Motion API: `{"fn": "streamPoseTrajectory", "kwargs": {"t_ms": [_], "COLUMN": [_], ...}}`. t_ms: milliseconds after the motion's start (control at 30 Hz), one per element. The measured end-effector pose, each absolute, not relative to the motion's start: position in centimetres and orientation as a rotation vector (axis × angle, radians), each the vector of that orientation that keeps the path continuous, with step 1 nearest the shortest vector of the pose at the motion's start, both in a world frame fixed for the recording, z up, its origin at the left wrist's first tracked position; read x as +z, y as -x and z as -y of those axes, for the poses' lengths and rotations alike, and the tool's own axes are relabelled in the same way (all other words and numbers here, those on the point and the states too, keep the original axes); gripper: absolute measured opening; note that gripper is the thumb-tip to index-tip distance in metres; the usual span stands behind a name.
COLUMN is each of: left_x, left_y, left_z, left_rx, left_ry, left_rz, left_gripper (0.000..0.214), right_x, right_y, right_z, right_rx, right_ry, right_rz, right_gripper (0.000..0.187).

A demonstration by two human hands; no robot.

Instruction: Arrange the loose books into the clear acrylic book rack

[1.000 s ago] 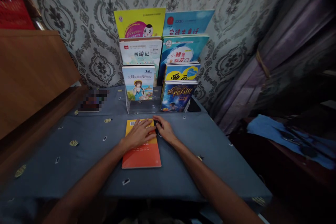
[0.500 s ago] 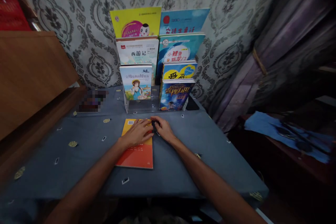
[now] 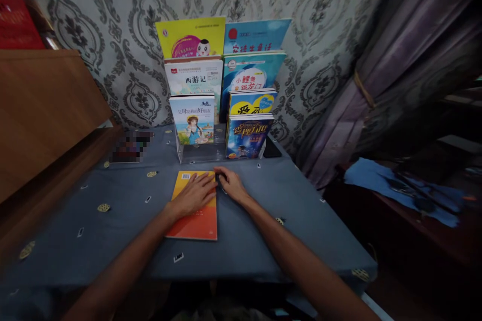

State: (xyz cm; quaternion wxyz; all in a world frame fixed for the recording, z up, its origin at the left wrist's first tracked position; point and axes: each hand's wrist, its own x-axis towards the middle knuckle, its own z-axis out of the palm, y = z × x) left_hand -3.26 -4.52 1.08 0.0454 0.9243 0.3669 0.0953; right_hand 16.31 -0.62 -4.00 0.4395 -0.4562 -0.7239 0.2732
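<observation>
A thin book [image 3: 196, 223] with a yellow-to-orange back cover and a barcode at its top left lies flat on the cloth-covered table [image 3: 124, 241]. My left hand [image 3: 194, 193] rests palm down across its upper part, fingers stretched out and pointing to the right edge. Just beyond that edge, my right hand [image 3: 231, 184] lies on the cloth by the book's top right corner. Its index finger reaches toward the corner, with the thumb apart below it; the other fingers are partly hidden. Nothing shows in its grasp.
Behind the book, a clear acrylic stand [image 3: 199, 153] holds several children's books in two stepped columns. A dark flat object [image 3: 271, 149] lies right of it. A wooden cabinet [image 3: 45, 115] borders the left, a tied curtain [image 3: 339, 130] the right, and a blue cloth [image 3: 365, 180] lies beyond.
The view has turned slightly, so the scene sits a little further left at the stand. Both hands and the book keep almost the same places relative to each other.
</observation>
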Motion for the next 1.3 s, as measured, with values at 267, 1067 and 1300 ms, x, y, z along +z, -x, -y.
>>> {"fn": "streamPoseTrajectory", "kwargs": {"t_ms": [267, 1067, 1300], "left_x": [1.9, -0.3, 0.0], "left_y": [5.1, 4.6, 4.1], "left_z": [9.3, 5.8, 5.8], "left_rx": [0.059, 0.106, 0.101], "left_ry": [-2.862, -2.995, -2.952], "left_rz": [-0.852, -1.024, -1.066], "left_gripper": [0.089, 0.075, 0.077], "right_x": [-3.9, -4.1, -4.1], "right_y": [-16.3, -16.0, -15.9], "right_z": [0.7, 1.0, 1.2], "right_rx": [0.683, 0.634, 0.599], "right_ry": [1.135, 1.153, 1.144], "right_rz": [1.788, 1.788, 1.842], "right_gripper": [0.04, 0.044, 0.044]}}
